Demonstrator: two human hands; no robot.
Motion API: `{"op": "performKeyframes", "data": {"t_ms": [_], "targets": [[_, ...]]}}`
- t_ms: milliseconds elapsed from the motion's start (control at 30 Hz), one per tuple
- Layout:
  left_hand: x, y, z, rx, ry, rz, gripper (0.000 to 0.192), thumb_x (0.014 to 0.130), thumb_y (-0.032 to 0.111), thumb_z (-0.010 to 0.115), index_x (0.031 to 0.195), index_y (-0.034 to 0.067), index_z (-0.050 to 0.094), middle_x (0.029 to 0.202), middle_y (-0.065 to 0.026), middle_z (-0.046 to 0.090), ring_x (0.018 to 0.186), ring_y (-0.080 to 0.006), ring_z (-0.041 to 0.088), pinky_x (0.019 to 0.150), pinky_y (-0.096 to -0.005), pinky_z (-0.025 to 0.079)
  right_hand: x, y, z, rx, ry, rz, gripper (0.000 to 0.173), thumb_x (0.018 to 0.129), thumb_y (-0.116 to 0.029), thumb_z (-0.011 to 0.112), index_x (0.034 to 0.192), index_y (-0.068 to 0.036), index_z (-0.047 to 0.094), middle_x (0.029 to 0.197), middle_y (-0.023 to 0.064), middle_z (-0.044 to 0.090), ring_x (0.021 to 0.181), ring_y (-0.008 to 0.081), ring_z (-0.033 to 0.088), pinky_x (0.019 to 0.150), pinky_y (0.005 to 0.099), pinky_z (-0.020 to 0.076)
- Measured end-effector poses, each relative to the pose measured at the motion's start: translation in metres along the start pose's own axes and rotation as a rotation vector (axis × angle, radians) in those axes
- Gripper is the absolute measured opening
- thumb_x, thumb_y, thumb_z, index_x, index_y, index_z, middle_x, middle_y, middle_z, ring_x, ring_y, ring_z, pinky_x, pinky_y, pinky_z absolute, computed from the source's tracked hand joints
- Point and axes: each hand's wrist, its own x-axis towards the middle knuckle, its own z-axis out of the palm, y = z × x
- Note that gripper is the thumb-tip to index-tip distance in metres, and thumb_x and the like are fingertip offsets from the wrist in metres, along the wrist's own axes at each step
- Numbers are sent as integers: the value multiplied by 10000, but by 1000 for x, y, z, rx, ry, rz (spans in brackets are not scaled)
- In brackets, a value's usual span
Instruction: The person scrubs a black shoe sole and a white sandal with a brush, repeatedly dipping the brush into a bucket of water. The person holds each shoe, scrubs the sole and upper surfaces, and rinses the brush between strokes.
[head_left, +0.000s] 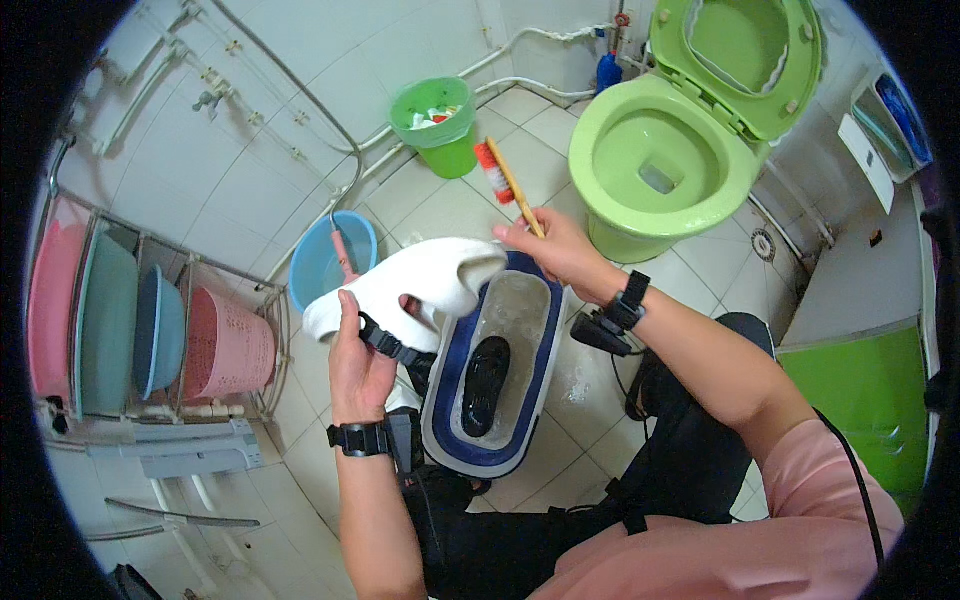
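My left hand holds a white clog-style shoe with holes in it, tilted above the left edge of a tub. In my right hand is a wooden-handled scrub brush with red and white bristles, raised beyond the shoe's right end and apart from it. Below both hands stands the oblong blue and white plastic tub, holding cloudy, sudsy water. A black shoe or sole lies in that water. Dark straps with small devices are on both my wrists.
A light blue basin holding a pink-handled hose sprayer stands behind the white shoe. Further back is a green waste bin. A green toilet with its lid up stands at the right. A rack at the left holds basins and a pink basket.
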Motion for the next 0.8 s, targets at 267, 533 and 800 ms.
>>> {"op": "performKeyframes", "data": {"t_ms": [267,533,800], "targets": [[14,-2,-7,103,172,-29,478,1053,448,612,1307,44,594,1133,-112,712,850,-208,713,783,-352,644,-41,0,19,-110,-262,-252,545,894,-381,838,1214,-51,547,812,-12,598,624,114,578,530,259,466],[14,-15,-9,309,231,-91,461,1032,506,642,1241,96,611,1003,-35,653,819,-168,625,692,-343,530,-43,9,33,76,87,39,297,972,-73,676,1205,11,511,910,125,687,608,195,715,510,323,584],[-41,-82,30,477,346,306,319,1046,243,638,1293,56,563,1106,-33,593,968,-130,574,856,-300,465,-42,13,45,463,171,233,308,996,-107,656,1179,-18,425,966,136,646,689,255,748,559,347,624]]}}
